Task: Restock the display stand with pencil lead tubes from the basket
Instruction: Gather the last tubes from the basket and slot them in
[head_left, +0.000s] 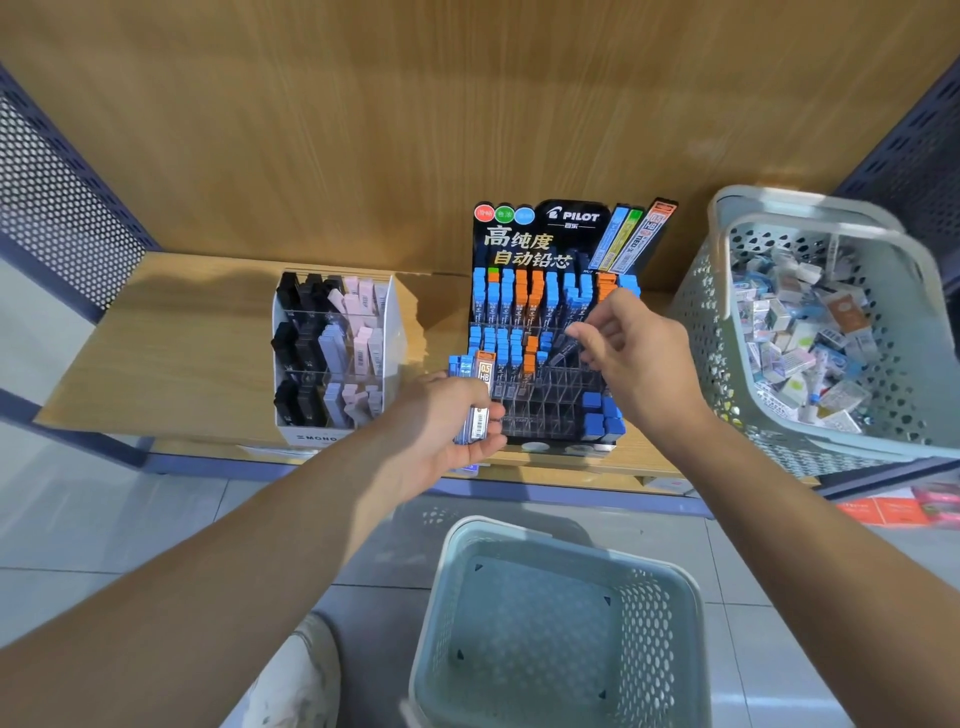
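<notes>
Clutching lead tubes (478, 413) in left grip (447, 431), right grip (628, 353) pinching tube (563, 354) at half-filled stand (540, 402)

Back wall: wood-grain panel (363, 130) fills the top half of the frame, warm even light, soft shadows. Light wooden shelf board (171, 358) centre-left, blue-grey metal front rail (571, 496) along its edge. Dark blue perforated metal side panels, upper left (57, 208) and upper right (914, 166). Pale grey glossy floor tiles (104, 525) lower left.

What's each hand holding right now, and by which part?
Left hand grips a bundle of lead tubes around their lower halves. Right hand pinches one dark tube by its upper end.
</notes>
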